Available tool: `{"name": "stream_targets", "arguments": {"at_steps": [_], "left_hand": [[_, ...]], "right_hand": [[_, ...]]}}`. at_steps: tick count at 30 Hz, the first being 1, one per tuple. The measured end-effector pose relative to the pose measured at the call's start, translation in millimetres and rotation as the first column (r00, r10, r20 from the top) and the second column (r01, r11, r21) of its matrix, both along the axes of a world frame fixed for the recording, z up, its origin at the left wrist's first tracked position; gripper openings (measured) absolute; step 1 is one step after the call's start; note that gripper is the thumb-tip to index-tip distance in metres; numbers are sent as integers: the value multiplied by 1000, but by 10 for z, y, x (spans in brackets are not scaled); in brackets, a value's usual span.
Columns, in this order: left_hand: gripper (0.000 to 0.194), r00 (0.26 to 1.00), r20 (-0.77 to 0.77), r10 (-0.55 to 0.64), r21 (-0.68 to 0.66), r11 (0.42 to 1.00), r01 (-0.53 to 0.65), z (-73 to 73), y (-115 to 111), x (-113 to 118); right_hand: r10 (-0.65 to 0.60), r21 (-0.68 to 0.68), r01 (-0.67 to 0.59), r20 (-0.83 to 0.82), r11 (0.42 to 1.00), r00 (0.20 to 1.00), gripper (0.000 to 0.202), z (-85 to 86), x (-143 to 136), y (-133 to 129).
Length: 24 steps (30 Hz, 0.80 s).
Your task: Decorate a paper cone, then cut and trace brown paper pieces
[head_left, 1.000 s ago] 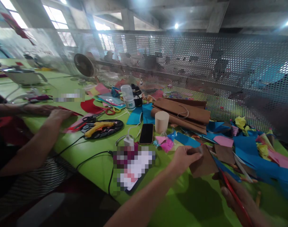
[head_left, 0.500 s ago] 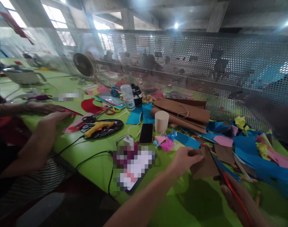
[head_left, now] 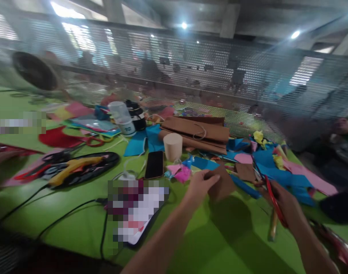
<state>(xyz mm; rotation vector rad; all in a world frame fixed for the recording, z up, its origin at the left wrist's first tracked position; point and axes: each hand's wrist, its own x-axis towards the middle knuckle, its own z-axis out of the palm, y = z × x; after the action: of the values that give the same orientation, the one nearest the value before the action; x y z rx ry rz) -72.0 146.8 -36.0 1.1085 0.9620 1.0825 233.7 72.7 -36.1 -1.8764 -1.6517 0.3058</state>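
Between the thumb and fingers of my left hand (head_left: pixel 201 186) is a piece of brown paper (head_left: pixel 223 183), held just above the green table. My right hand (head_left: pixel 281 199) grips red-handled scissors (head_left: pixel 272 196), whose dark blades point up and away. The scissors are apart from the held paper. A strip of blue paper (head_left: pixel 245 186) lies between my hands. Beyond it rests another brown piece (head_left: pixel 245 172), near the scissor blades. A small pink and blue crumpled bundle (head_left: pixel 179 172) sits left of my left hand.
Folded brown sheets (head_left: pixel 197 133) lie behind a cream cylinder (head_left: pixel 173 146). A black phone (head_left: pixel 154 164), a clear bottle (head_left: pixel 122 118) and a yellow glue gun (head_left: pixel 74 169) on a black plate stand to the left. Blue and pink scraps (head_left: pixel 288 171) crowd the right side. A perforated metal screen (head_left: pixel 168 87) runs behind.
The view has turned to the right. The scissors have moved away from the brown paper in my left hand, to the right. My left hand still holds the paper.
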Motion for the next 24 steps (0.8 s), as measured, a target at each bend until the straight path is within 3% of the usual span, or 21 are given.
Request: {"name": "stream_targets", "arguments": {"at_steps": [1, 4, 9, 16, 20, 24], "left_hand": [[42, 1000, 12, -4, -11, 1000, 5, -9, 14, 1], [45, 998, 62, -9, -19, 1000, 11, -9, 32, -1], [38, 997, 54, -64, 5, 998, 64, 38, 2, -21], [31, 993, -12, -118, 21, 993, 118, 31, 0, -25], [45, 992, 28, -123, 15, 992, 122, -9, 14, -8], [41, 991, 20, -135, 30, 991, 134, -73, 14, 33]], "right_hand": [[-99, -16, 103, 160, 995, 982, 52, 55, 135, -3], [-256, -12, 272, 301, 962, 918, 57, 119, 502, -25], [-308, -24, 342, 383, 939, 871, 55, -63, 783, 30], [-361, -19, 403, 407, 915, 839, 51, -251, 793, 111], [-392, 30, 408, 354, 912, 849, 44, -166, 762, 55], [-358, 116, 340, 221, 933, 907, 40, -28, 513, 19]]}}
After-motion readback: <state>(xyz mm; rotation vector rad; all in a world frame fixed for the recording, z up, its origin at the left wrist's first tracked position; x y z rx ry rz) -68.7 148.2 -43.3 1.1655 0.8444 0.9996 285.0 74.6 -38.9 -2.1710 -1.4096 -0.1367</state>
